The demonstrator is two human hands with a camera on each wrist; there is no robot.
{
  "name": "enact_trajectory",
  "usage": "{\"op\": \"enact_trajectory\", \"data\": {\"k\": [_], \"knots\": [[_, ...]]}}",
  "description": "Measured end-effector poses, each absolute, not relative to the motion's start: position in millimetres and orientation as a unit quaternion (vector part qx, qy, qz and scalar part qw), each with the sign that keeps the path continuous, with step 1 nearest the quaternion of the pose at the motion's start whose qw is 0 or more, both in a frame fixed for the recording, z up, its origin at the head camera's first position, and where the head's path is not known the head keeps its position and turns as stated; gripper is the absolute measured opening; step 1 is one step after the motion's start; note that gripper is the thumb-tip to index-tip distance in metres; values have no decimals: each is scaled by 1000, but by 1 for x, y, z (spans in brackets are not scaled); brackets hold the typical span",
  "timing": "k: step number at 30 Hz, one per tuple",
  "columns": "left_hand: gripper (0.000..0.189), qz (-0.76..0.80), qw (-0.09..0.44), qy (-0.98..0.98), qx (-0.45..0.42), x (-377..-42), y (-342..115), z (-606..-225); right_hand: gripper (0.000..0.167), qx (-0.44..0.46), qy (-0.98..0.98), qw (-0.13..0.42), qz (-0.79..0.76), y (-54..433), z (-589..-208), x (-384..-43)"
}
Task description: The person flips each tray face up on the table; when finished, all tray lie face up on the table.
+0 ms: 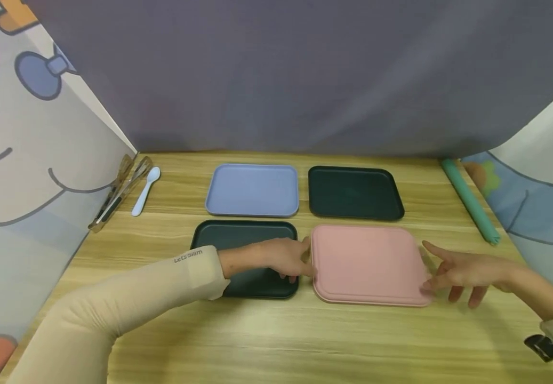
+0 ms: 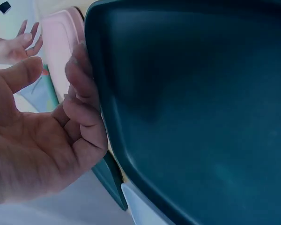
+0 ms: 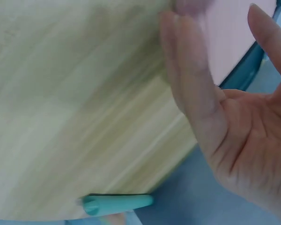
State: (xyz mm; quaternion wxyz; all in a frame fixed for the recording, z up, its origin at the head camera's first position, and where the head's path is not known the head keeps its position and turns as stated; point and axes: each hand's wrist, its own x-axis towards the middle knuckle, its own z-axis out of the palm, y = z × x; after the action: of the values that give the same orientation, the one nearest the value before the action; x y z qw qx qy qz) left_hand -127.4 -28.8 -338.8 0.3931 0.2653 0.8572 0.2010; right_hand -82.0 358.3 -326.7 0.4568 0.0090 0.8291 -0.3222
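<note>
A pink tray (image 1: pixel 362 264) lies on the table at front right of a group of trays. My left hand (image 1: pixel 283 256) reaches across the front dark green tray (image 1: pixel 252 285), its fingertips at the pink tray's left edge. Loosely bent fingers (image 2: pixel 86 112) show in the left wrist view, with the thumb held apart from them. At the pink tray's right edge is my right hand (image 1: pixel 470 272), thumb and fingers spread, one fingertip at the lower right corner. Whether that fingertip presses or only touches cannot be told. Neither hand is closed round a tray.
Behind lie a light blue tray (image 1: pixel 253 190) and another dark green tray (image 1: pixel 354 193). A pale blue spoon (image 1: pixel 146 191) and tongs (image 1: pixel 125 189) are at far left. A green roll (image 1: pixel 470 201) lies along the right edge. A grey curtain (image 1: pixel 276 80) hangs behind the table.
</note>
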Motion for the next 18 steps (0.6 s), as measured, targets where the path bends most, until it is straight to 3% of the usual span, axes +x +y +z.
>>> {"op": "enact_trajectory", "data": {"k": [5,12,18], "knots": [[74,181,395,858,275,-124,-19,-341,112,17,812,465,-353,361,-336,-80],[25,177,410,852,272,-118,-17,-344,110,26,794,471,-383,360,-344,-82],[24,183,413,848,276,-116,-18,-347,109,19,781,476,-403,362,-348,-84]]}}
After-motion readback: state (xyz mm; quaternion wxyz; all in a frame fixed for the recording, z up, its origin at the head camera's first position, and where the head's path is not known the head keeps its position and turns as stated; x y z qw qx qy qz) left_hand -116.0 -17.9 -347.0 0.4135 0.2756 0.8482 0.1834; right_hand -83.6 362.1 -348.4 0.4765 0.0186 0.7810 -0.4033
